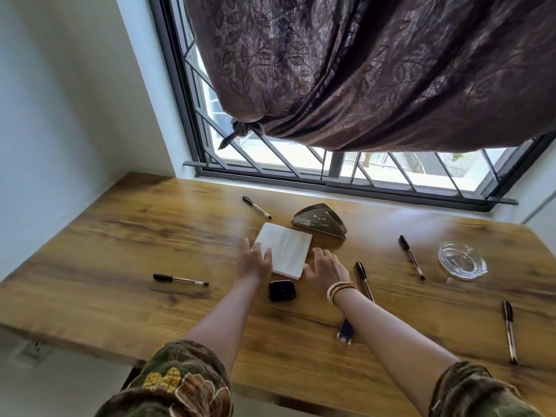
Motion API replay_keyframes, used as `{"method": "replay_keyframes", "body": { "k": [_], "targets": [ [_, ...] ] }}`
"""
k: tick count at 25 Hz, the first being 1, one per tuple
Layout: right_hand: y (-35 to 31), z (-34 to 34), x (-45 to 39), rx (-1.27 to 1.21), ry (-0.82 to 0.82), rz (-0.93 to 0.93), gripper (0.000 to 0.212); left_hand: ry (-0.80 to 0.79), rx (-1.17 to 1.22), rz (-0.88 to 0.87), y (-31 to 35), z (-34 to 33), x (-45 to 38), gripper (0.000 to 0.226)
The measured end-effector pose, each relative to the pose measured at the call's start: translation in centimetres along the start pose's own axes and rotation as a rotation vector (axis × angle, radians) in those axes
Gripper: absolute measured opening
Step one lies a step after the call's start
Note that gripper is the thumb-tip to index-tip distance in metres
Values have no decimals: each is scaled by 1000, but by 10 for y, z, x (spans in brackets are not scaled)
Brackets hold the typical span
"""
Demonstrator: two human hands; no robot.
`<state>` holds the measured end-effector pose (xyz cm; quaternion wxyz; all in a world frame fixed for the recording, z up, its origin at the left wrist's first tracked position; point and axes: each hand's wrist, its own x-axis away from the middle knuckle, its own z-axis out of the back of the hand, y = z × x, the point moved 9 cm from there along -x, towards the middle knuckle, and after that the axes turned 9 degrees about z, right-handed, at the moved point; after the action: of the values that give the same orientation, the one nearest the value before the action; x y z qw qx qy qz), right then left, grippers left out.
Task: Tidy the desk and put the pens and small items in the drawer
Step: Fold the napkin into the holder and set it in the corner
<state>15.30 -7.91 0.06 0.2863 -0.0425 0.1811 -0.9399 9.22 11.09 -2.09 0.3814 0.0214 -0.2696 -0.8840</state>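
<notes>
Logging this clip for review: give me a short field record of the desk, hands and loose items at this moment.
surface: wooden desk under a window
left hand: open, fingers on the napkin stack
right hand: open, at the stack's right edge
pens: five, scattered, e.g.
other items: metal napkin holder, glass ashtray, small black case
drawer: not visible

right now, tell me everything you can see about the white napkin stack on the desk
The napkin stack is a square, white pile of thin paper sheets, its layered edges showing along the near side. It lies flat on the wooden desk, turned at an angle to the desk edge, just in front of the metal napkin holder. The left hand has straight fingers on its left corner, and the right hand reaches its near right edge. A small black case sits just in front of it.
</notes>
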Motion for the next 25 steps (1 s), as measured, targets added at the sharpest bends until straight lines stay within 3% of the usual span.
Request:
{"method": "replay_keyframes", "body": {
  "k": [2,6,12,16,25],
  "targets": [
    [4,-3,-13,-155,9,-105,49,51,212,180,-12,7,-13,47],
    [7,-13,-30,-332,-5,-206,51,19,193,175,-3,7,-30,38],
    [21,-26,-36,-283,-33,-171,60,-34,214,288,-5,-6,-49,51],
    [25,-28,-38,-276,-61,-158,62,-79,379,405,-23,-17,-51,35],
    [20,-23,-26,-238,60,-99,52,-149,525,382,-29,-25,-51,23]
  ]
}}
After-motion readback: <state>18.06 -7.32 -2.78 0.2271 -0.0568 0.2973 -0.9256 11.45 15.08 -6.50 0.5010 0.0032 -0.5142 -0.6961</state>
